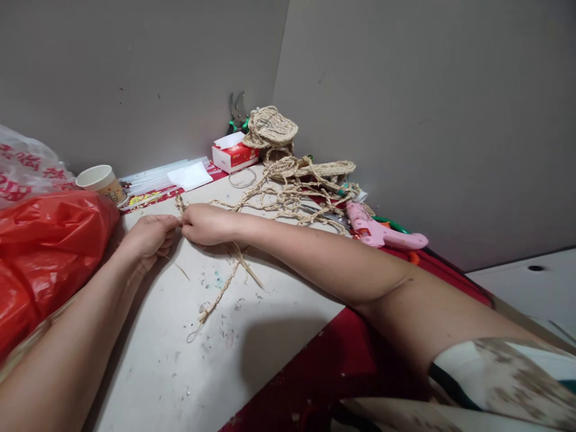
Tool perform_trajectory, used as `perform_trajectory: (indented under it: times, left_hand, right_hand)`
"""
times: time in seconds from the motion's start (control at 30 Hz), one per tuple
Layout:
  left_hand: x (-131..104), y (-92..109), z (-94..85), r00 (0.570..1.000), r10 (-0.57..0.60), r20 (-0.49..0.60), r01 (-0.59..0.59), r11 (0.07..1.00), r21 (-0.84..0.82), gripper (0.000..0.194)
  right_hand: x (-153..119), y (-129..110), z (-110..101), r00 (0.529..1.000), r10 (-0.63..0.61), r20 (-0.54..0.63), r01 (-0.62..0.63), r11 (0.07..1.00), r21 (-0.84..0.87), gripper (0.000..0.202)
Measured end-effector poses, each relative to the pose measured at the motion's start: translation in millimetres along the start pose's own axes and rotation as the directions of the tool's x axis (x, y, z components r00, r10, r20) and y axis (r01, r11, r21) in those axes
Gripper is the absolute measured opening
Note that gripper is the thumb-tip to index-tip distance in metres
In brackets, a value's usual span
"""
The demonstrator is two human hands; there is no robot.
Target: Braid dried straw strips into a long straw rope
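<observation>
Tan braided straw cord [180,204]: its short visible length projects just past the fingers, on the side away from the person.
Head view: left hand [155,237] and right hand [202,223] meet over the scuffed white counter [157,360], fingers drawn together on both. Right fingers appear clamped on the cord, left fingers on a thin straw-coloured strand [177,266] slanting toward the person; exact contact is hidden. Cord's long axis at the grip points roughly away from the body; right hand is nearer. Tangled heap of tan braid [288,195] lies beyond the right forearm.
</observation>
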State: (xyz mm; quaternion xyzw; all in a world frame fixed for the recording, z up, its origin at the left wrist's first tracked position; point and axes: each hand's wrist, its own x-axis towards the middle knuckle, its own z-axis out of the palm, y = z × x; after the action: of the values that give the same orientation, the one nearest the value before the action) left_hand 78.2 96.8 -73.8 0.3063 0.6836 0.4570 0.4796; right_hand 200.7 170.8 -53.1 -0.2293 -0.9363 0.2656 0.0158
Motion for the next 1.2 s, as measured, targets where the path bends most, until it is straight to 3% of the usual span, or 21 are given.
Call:
perform_trajectory:
  times: [0.13,0.23,0.33,0.37,0.47,0.53,0.57,0.63,0.73,0.87,0.97,1.07,1.2]
  left_hand:
    - [-2,-1,-2.6,1.000,0.010,0.029,-0.009,0.999,-0.047,0.032]
    - [-2,-2,-5.4,0.998,0.021,0.051,-0.017,0.997,-0.081,0.029]
    - [-2,-2,-9.9,0.996,0.030,0.083,-0.019,0.990,-0.137,0.032]
    - [-1,-2,-11.5,0.995,0.031,0.096,-0.016,0.988,-0.155,0.031]
    - [2,-2,-15.4,0.990,0.025,0.139,0.002,0.982,-0.191,0.025]
    - [5,-3,-16.6,0.986,0.021,0.168,0.014,0.979,-0.206,0.023]
    - [6,-3,-16.8,0.984,0.021,0.179,0.018,0.977,-0.212,0.022]
    - [8,-3,-16.7,0.981,0.028,0.190,0.016,0.974,-0.226,0.023]
    - [9,-3,-16.7,0.982,0.035,0.186,0.010,0.971,-0.238,0.025]
    - [7,-1,-16.8,0.979,0.035,0.201,-0.004,0.988,-0.151,0.017]
    - [6,0,-14.5,0.986,0.076,0.146,-0.079,0.997,0.015,0.016]
    - [4,1,-10.8,0.980,0.196,0.028,-0.196,0.941,0.276,0.017]
    - [-2,3,-12.0,0.966,0.257,0.023,-0.231,0.820,0.524,0.023]
  right_hand:
    - [-3,-6,9,0.999,0.028,-0.034,-0.032,0.991,-0.133,0.023]
    - [-9,-8,4,0.998,-0.066,0.020,0.068,0.982,-0.174,0.018]
    - [-14,-3,-12,0.971,-0.148,0.187,0.146,0.989,0.023,0.020]
    - [-14,1,-18,0.973,-0.144,0.183,0.124,0.986,0.114,0.024]
    - [-6,13,-27,0.996,-0.020,-0.091,0.044,0.962,0.270,0.031]
    - [2,19,-23,0.967,0.037,-0.253,0.039,0.957,0.286,0.032]
    - [6,21,-19,0.961,0.041,-0.275,0.043,0.955,0.293,0.032]
    - [12,20,-7,0.977,0.043,-0.211,0.034,0.937,0.348,0.032]
    - [17,16,5,0.997,0.072,0.003,-0.063,0.859,0.507,0.033]
    - [18,20,0,0.988,0.098,0.118,-0.151,0.773,0.616,0.032]
    - [23,30,-4,0.964,0.058,0.258,-0.223,0.702,0.677,0.031]
    - [30,38,-1,0.930,0.025,0.366,-0.308,0.599,0.739,0.030]
    - [30,33,9,0.946,0.102,0.308,-0.315,0.512,0.799,0.022]
